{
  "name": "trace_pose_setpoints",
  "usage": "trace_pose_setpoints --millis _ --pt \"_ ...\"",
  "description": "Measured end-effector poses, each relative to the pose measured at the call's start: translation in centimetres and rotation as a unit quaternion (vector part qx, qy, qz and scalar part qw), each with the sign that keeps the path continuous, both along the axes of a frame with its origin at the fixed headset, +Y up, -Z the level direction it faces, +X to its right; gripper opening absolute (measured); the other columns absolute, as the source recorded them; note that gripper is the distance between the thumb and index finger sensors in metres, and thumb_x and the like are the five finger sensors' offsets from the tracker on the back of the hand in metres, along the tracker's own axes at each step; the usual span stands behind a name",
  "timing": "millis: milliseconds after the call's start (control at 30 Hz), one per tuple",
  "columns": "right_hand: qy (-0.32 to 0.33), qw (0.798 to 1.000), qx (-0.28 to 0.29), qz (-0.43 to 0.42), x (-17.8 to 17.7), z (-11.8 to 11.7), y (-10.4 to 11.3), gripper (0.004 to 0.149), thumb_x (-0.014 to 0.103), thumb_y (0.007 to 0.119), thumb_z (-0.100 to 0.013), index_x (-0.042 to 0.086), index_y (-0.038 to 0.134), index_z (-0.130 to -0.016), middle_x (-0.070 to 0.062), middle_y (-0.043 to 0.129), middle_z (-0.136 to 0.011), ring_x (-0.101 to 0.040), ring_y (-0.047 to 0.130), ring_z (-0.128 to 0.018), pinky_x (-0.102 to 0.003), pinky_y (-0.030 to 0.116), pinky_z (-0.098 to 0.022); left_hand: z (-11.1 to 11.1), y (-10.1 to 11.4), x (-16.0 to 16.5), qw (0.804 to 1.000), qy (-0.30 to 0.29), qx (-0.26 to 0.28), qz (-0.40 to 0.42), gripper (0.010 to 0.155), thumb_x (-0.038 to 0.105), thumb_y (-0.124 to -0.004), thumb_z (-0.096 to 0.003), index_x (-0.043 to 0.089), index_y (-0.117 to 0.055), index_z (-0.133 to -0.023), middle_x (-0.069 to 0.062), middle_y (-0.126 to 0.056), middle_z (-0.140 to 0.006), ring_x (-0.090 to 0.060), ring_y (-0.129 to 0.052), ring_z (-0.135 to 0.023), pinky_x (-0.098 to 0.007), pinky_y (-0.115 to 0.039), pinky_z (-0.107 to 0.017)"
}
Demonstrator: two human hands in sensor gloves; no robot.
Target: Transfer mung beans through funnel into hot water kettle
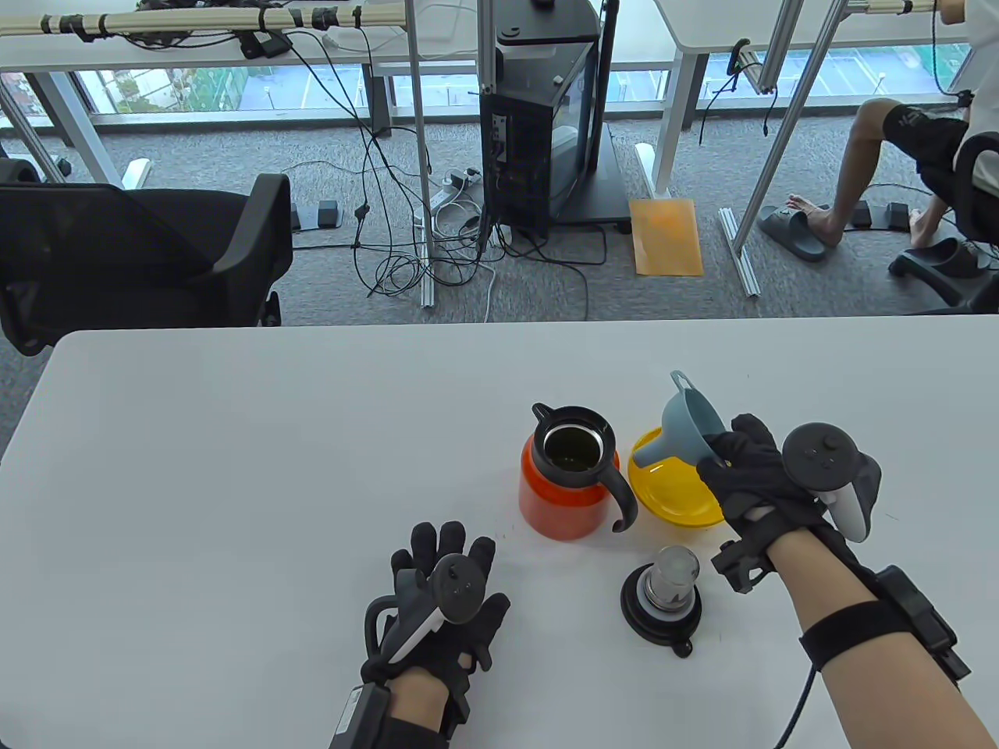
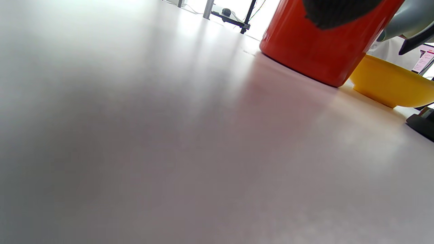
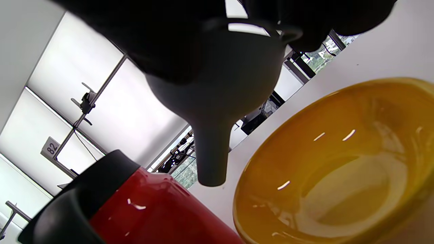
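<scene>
Broadly, white worktop fills the near half; grey carpet, cables & a black chair beyond. Red kettle stands open at centre, lid off, greenish beans inside. Yellow bowl just right of it, looks empty. Right hand grips grey funnel above bowl. Lid lies near. Left hand rests flat, fingers spread, holding nothing.

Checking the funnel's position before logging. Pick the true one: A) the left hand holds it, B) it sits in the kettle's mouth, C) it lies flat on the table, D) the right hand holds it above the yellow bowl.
D: the right hand grips the grey funnel over the yellow bowl, clear of the red kettle.
</scene>
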State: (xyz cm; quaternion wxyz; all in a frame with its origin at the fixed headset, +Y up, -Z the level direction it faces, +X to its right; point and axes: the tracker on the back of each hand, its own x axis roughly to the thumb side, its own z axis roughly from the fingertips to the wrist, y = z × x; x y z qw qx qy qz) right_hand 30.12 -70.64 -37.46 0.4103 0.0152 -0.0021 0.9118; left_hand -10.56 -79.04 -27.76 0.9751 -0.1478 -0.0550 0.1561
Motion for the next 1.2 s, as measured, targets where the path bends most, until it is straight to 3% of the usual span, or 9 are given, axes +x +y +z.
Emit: trace_pose_setpoints --millis 333,433,633,900,1200 --pt "-0.011 0.998 -0.050 0.026 0.5 0.1 -2.6 0.049 0.023 0.083 -0.047 0.001 0.075 -0.090 -0.040 0.027 -0.101 -0.064 0.063 -0.080 -0.072 0.057 -0.053 0.0 0.0 0.1 1.000 -0.001 -0.004 -0.002 0.077 0.061 -0.066 -0.0417 0.041 -0.030 -0.107 0.004 -0.005 -0.114 -0.032 0.007 -0.101 -0.061 -0.010 -0.072" --pt "-0.008 0.998 -0.048 0.032 0.6 0.2 -2.7 0.060 0.028 0.083 -0.048 -0.002 0.066 -0.097 -0.040 0.024 -0.101 -0.065 0.059 -0.082 -0.073 0.055 -0.054 0.0 -0.1 0.1 1.000 -0.001 -0.007 -0.001 0.077 0.061 -0.066 -0.0418 0.041 -0.030 -0.107 0.003 -0.005 -0.114 -0.032 0.007 -0.101 -0.060 -0.010 -0.072" --pt "0.007 0.999 -0.031 0.006 0.8 1.1 -1.4 0.073 0.034 0.080 -0.050 -0.005 0.052 -0.104 -0.040 0.014 -0.100 -0.069 0.040 -0.086 -0.075 0.047 -0.055 0.0 -0.1 0.0 1.000 0.001 -0.011 0.001 0.077 0.061 -0.066 -0.0418 0.041 -0.030 -0.107 0.003 -0.005 -0.114 -0.032 0.007 -0.101 -0.061 -0.010 -0.072" --pt "0.091 0.994 0.030 0.046 -1.7 4.0 1.9 0.075 0.036 0.080 -0.050 -0.003 0.051 -0.106 -0.039 0.011 -0.100 -0.070 0.024 -0.087 -0.077 0.040 -0.056 0.0 -0.1 0.1 1.000 0.000 -0.007 0.000 0.077 0.061 -0.066 -0.0418 0.041 -0.030 -0.107 0.003 -0.005 -0.114 -0.032 0.007 -0.101 -0.060 -0.010 -0.072" --pt "0.184 0.981 0.014 0.068 -4.9 6.7 1.0 0.078 0.042 0.078 -0.051 -0.001 0.048 -0.108 -0.036 0.010 -0.102 -0.069 0.018 -0.088 -0.078 0.035 -0.056 0.1 -0.2 0.2 1.000 -0.003 -0.010 0.002 0.077 0.061 -0.066 -0.0417 0.041 -0.030 -0.107 0.003 -0.005 -0.114 -0.032 0.007 -0.101 -0.061 -0.010 -0.072"
